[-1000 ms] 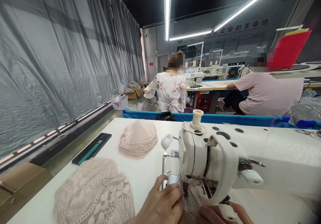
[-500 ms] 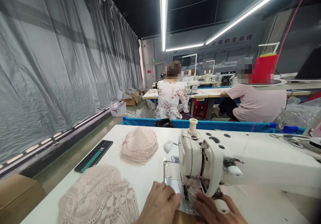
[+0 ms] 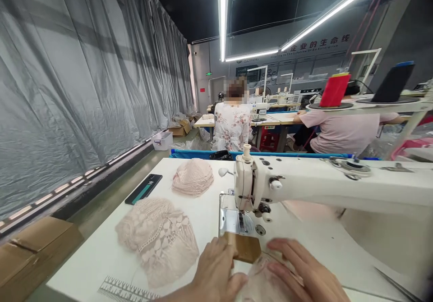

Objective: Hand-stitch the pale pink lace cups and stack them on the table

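In front of the sewing machine (image 3: 250,180), a piece of sheer pale fabric (image 3: 259,281) lies between my two hands at the bottom of the view. My left hand (image 3: 216,270) rests with its fingertips by the left edge of a brown plate (image 3: 246,248), its thumb apart and pointing at the fabric. Over the fabric's right side, my right hand (image 3: 302,268) has its fingers stretched and spread, slightly blurred; its thumb is hidden. The needle and presser foot (image 3: 241,218) stand behind the plate, apart from the fabric.
Pale lace pieces (image 3: 162,243) and a pink stack of fabric (image 3: 193,177) lie left of the machine, near a dark phone (image 3: 144,189). A clear ruler (image 3: 125,289) sits at the front edge. Tweezers (image 3: 399,281) lie at right. Co-workers sit ahead.
Both hands have come away from the needle area toward me, with the sheer fabric now in front of the brown plate. The view has shifted, showing more of the tabletop and the ruler.
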The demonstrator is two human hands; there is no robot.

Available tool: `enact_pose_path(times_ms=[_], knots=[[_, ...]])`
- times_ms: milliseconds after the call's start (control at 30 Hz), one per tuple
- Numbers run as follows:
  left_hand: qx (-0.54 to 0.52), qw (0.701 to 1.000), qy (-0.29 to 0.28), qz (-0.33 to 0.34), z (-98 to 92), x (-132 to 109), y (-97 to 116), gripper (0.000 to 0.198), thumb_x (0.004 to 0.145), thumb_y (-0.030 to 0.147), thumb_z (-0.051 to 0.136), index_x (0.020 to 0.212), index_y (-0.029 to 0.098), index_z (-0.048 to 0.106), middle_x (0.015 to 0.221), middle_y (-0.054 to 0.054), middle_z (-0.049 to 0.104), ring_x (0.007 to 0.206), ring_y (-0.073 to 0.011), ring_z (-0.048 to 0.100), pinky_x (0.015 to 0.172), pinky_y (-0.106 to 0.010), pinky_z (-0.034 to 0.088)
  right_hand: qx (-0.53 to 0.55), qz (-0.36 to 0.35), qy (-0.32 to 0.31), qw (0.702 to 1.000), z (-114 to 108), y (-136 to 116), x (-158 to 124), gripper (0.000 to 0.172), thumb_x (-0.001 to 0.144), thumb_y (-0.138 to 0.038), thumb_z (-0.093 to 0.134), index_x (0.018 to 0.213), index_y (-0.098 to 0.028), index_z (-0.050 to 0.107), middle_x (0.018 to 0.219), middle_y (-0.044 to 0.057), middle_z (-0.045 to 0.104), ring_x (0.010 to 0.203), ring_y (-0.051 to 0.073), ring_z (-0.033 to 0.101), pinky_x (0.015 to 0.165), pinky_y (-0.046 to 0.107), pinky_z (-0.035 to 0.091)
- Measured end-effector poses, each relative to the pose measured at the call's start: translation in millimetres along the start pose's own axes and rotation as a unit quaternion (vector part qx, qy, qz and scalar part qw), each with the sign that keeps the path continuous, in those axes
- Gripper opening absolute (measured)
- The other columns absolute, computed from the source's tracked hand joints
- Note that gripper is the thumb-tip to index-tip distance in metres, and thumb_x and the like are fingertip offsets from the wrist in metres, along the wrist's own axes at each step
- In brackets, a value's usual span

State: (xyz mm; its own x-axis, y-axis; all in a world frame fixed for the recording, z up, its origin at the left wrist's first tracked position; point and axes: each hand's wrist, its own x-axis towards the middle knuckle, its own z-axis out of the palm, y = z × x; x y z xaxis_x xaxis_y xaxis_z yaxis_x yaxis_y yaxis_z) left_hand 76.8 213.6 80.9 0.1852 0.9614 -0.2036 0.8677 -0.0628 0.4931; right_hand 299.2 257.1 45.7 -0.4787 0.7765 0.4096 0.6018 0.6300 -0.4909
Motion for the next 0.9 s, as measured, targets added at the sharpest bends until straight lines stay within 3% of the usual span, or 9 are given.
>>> enact_pose_path(times_ms=[67, 133, 233, 367, 433, 500, 600, 733, 900], knots=[[-0.019, 0.999, 0.02, 0.023, 4.5, -4, 4, 0.026, 0.088, 0.032, 0.057, 0.107, 0.016, 0.06, 0.109, -0.008, 0.06, 0.105, -0.0262, 0.05, 0.093, -0.039, 0.038, -0.02, 0.035, 0.008, 0.999, -3, 3, 1, 0.026, 0.085, -0.039, 0.058, 0.106, -0.026, 0.067, 0.118, 0.012, 0.068, 0.103, 0.033, 0.065, 0.083, 0.046, 0.052], [-0.047, 0.998, 0.025, 0.029, 9.9, -3, 8, 0.034, 0.082, 0.035, 0.065, 0.109, 0.015, 0.06, 0.109, -0.009, 0.059, 0.104, -0.0278, 0.049, 0.094, -0.041, 0.036, -0.008, 0.071, -0.014, 0.997, -2, 1, 1, 0.02, 0.082, -0.037, 0.056, 0.095, -0.025, 0.067, 0.117, 0.014, 0.067, 0.104, 0.038, 0.061, 0.084, 0.055, 0.046], [-0.12, 0.992, 0.035, 0.021, 14.1, -2, 13, 0.03, 0.073, 0.02, 0.068, 0.102, 0.014, 0.063, 0.1, -0.008, 0.059, 0.101, -0.0271, 0.049, 0.093, -0.04, 0.036, 0.041, 0.096, -0.04, 0.994, 0, -7, 0, 0.017, 0.086, -0.035, 0.046, 0.083, -0.023, 0.058, 0.097, 0.012, 0.067, 0.091, 0.031, 0.06, 0.08, 0.047, 0.045], [-0.211, 0.977, 0.006, 0.025, 10.8, -21, 11, 0.011, 0.08, 0.016, 0.057, 0.085, 0.012, 0.065, 0.083, -0.003, 0.059, 0.081, -0.017, 0.054, 0.076, -0.028, 0.041, 0.163, 0.118, -0.133, 0.97, -13, -23, -9, 0.027, 0.087, -0.048, 0.047, 0.076, -0.023, 0.048, 0.066, -0.001, 0.053, 0.062, 0.017, 0.05, 0.058, 0.028, 0.04], [-0.309, 0.948, -0.054, 0.043, 9.9, -41, 4, 0.023, 0.082, 0.033, 0.064, 0.084, 0.011, 0.066, 0.078, -0.001, 0.058, 0.071, -0.0123, 0.052, 0.068, -0.023, 0.04, 0.256, 0.13, -0.196, 0.938, -23, -35, -18, 0.041, 0.086, -0.062, 0.05, 0.08, -0.021, 0.051, 0.062, -0.004, 0.048, 0.056, 0.013, 0.042, 0.051, 0.023, 0.033], [-0.43, 0.892, -0.126, 0.061, 13.4, -65, -7, 0.05, 0.074, 0.059, 0.071, 0.082, 0.01, 0.067, 0.068, 0.001, 0.054, 0.061, -0.0081, 0.045, 0.061, -0.02, 0.036, 0.366, 0.152, -0.257, 0.881, -30, -51, -31, 0.052, 0.081, -0.07, 0.057, 0.088, -0.018, 0.06, 0.064, -0.004, 0.051, 0.056, 0.012, 0.041, 0.051, 0.023, 0.03], [-0.531, 0.826, -0.188, 0.04, 29.1, -97, -24, 0.072, 0.062, 0.077, 0.07, 0.079, 0.008, 0.073, 0.056, 0.003, 0.048, 0.051, -0.0047, 0.035, 0.051, -0.018, 0.028, 0.468, 0.192, -0.306, 0.807, -27, -75, -50, 0.05, 0.079, -0.063, 0.069, 0.087, -0.013, 0.071, 0.068, 0.0, 0.057, 0.064, 0.013, 0.046, 0.058, 0.024, 0.032], [-0.602, 0.767, -0.221, -0.027, 56.9, -125, -36, 0.072, 0.051, 0.073, 0.079, 0.087, 0.01, 0.078, 0.064, -0.002, 0.062, 0.054, -0.0058, 0.045, 0.054, -0.017, 0.036, 0.508, 0.231, -0.327, 0.763, -2, -93, -73, 0.046, 0.078, -0.058, 0.073, 0.08, -0.012, 0.074, 0.065, 0.0, 0.056, 0.063, 0.012, 0.045, 0.06, 0.024, 0.031], [-0.596, 0.762, -0.233, -0.1, 73.2, -136, -43, 0.054, 0.038, 0.053, 0.093, 0.076, 0.016, 0.08, 0.063, 0.0, 0.068, 0.056, -0.008, 0.055, 0.068, -0.022, 0.051, 0.51, 0.272, -0.331, 0.746, 20, -98, -95, 0.048, 0.075, -0.059, 0.075, 0.073, -0.011, 0.073, 0.059, -0.005, 0.044, 0.057, 0.009, 0.032, 0.053, 0.024, 0.021]])
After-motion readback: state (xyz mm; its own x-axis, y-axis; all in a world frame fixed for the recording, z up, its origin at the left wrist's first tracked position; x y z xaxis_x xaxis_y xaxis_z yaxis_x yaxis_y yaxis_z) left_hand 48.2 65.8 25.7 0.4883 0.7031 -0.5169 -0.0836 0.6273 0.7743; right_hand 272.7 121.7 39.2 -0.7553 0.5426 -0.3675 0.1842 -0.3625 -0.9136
